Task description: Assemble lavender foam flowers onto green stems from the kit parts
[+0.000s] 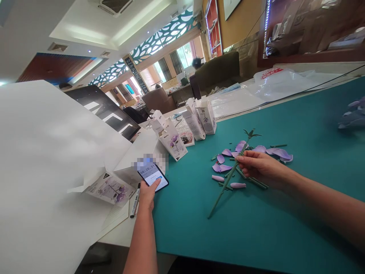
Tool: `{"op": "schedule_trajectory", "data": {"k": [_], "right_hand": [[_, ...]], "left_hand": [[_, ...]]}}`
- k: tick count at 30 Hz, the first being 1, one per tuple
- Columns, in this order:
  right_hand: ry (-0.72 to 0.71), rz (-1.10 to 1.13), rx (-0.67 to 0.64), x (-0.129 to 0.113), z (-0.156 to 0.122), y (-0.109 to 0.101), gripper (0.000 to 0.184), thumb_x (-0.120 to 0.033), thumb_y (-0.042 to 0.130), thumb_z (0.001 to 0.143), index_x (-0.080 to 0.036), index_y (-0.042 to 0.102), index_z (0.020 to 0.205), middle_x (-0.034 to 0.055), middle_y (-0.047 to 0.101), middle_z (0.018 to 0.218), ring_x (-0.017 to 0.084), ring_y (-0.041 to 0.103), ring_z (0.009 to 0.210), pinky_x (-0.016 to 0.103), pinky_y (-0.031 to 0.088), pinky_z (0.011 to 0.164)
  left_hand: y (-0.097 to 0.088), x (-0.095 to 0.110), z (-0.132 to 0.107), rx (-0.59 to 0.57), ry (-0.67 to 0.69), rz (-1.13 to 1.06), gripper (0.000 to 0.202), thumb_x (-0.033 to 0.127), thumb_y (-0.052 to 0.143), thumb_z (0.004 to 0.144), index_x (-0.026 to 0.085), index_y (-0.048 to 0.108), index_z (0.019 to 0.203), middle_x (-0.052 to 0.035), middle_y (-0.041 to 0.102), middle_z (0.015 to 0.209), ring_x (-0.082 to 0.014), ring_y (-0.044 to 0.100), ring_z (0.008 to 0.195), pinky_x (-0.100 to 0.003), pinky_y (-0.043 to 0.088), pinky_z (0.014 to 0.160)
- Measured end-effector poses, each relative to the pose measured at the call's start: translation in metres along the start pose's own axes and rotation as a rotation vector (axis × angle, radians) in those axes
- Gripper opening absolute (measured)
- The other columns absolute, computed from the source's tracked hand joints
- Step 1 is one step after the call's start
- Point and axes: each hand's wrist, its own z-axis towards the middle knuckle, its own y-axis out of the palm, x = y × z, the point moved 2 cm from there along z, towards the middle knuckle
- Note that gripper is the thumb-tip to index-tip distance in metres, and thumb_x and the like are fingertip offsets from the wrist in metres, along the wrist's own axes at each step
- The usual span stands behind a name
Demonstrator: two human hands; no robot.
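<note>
My left hand is closed round the lower end of a smartphone, its thumb on the lit screen, which shows a timer. In a pinch of thumb and fingers, my right hand holds a long green artificial flower stem with small pointed leaves at its top. The stem slants over the teal mat. Under and around that hand lie loose purple petals, pink bud-like pieces and short green stem pieces. The hand partly covers this pile.
Flower-printed boxes stand along the mat's far left edge, with another box lying near the phone. Beside it is a marker pen. A large white panel fills the left. Blurred purple pieces sit at far right.
</note>
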Motion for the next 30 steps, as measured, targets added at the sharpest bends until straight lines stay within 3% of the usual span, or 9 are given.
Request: {"op": "schedule_trajectory", "data": {"k": [14,22,30], "right_hand": [[0.027,-0.007,-0.009,-0.004,-0.004,0.003,0.032,-0.028,0.084,0.058,-0.017,0.057,0.068,-0.0029,0.056,0.055,0.008,0.05,0.047,0.018,0.045,0.045],[0.014,-0.008,-0.004,-0.003,-0.004,0.003,0.03,-0.028,0.083,0.06,-0.017,0.056,0.067,-0.0034,0.055,0.055,0.008,0.05,0.047,0.019,0.044,0.044],[0.017,-0.011,-0.005,-0.003,-0.003,0.002,0.033,-0.028,0.085,0.057,-0.016,0.057,0.068,-0.0031,0.056,0.057,0.008,0.05,0.048,0.02,0.044,0.046]], "left_hand": [[0.006,0.011,-0.008,0.045,-0.02,-0.062,0.032,0.031,0.057,0.087,0.016,0.056,0.115,-0.008,0.06,0.113,-0.0196,0.062,0.093,-0.04,0.053,0.078],[0.01,0.032,-0.018,0.06,0.024,-0.225,0.011,0.025,0.06,0.084,0.018,0.059,0.093,0.0005,0.067,0.084,-0.0128,0.064,0.073,-0.032,0.053,0.073],[0.014,0.039,-0.014,0.105,0.087,-0.276,0.02,0.028,0.058,0.087,0.014,0.06,0.101,-0.0051,0.064,0.1,-0.0164,0.063,0.085,-0.036,0.053,0.073]]}}
